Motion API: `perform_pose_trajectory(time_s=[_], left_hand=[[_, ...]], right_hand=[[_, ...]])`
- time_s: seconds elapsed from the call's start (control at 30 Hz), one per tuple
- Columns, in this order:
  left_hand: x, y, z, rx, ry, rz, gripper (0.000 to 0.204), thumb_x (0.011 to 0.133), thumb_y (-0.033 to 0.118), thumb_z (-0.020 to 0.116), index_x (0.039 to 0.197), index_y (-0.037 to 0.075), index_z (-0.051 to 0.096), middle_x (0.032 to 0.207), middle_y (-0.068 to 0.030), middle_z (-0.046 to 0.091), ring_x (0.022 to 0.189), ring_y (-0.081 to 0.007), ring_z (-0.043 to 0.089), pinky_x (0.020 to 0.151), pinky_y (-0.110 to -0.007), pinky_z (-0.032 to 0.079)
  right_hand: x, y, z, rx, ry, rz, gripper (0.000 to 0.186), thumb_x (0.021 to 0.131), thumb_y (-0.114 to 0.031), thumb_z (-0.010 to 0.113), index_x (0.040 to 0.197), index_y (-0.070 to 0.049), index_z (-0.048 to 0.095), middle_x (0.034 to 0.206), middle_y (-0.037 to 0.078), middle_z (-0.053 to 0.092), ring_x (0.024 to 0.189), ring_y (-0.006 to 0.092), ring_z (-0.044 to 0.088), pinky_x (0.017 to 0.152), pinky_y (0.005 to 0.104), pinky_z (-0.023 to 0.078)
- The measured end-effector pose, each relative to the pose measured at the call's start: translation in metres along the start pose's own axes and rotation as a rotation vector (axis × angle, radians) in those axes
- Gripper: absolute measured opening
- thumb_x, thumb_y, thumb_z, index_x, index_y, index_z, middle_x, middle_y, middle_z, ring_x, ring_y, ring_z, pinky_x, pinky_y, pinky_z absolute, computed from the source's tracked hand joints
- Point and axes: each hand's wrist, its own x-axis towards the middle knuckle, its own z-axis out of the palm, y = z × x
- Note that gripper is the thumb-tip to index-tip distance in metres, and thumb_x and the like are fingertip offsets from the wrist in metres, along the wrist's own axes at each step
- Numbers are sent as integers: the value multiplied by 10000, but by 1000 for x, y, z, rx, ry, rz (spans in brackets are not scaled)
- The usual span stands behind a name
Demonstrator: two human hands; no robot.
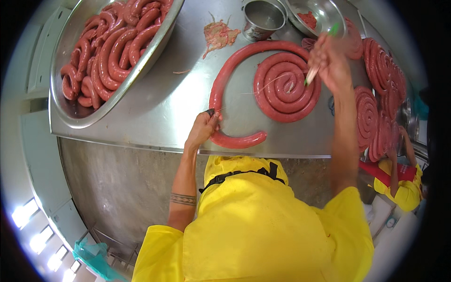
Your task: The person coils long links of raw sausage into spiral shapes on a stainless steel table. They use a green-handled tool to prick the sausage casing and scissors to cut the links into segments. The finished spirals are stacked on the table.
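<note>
One long red sausage lies on the metal table, part wound into a flat spiral coil, part sweeping round it in a wide open curve. My left hand is closed on the curve's left side, close to the loose end; a small dark object shows at its fingertips, its kind unclear. Raised over the coil's right edge, my right hand, a little blurred, grips a pale stick with green ends. A thin string crosses the coil towards my left hand.
A big metal basin of sausages stands at the left. Beyond the coil are meat scraps, a metal pot and a bowl with minced meat. More sausage coils lie right, near a co-worker.
</note>
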Motion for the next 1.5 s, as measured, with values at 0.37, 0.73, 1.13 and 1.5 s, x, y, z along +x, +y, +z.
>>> perform_pose_trajectory(time_s=[0.37,0.73,1.13,1.5], left_hand=[[-2,-10,9,-506,274,-73,160,1027,109,529,1134,-8,551,1143,-131,696,928,-212,678,854,-374,566],[-13,-21,-3,45,381,182,205,1017,159,549,1041,-19,648,997,-181,661,896,-308,621,780,-382,480],[6,-12,-8,-812,22,-160,208,1048,169,504,899,87,623,840,-31,643,784,-195,658,737,-353,542],[-14,-26,2,638,809,382,175,977,100,562,1058,-41,628,1233,-247,502,1056,-353,549,894,-444,454]], right_hand=[[-114,148,26,-1181,-437,526,403,1008,-148,522,1385,-70,401,1040,146,578,888,277,597,790,373,498],[-38,223,134,-579,-873,339,259,976,-108,593,1213,-21,538,1060,152,677,945,272,662,858,379,510],[-122,65,-10,-808,-24,1007,248,1023,-195,519,1243,-81,517,757,-23,485,637,102,493,595,259,440],[-20,249,137,-852,-1131,335,241,940,-153,633,1141,-34,577,945,136,694,868,280,669,761,407,495]])
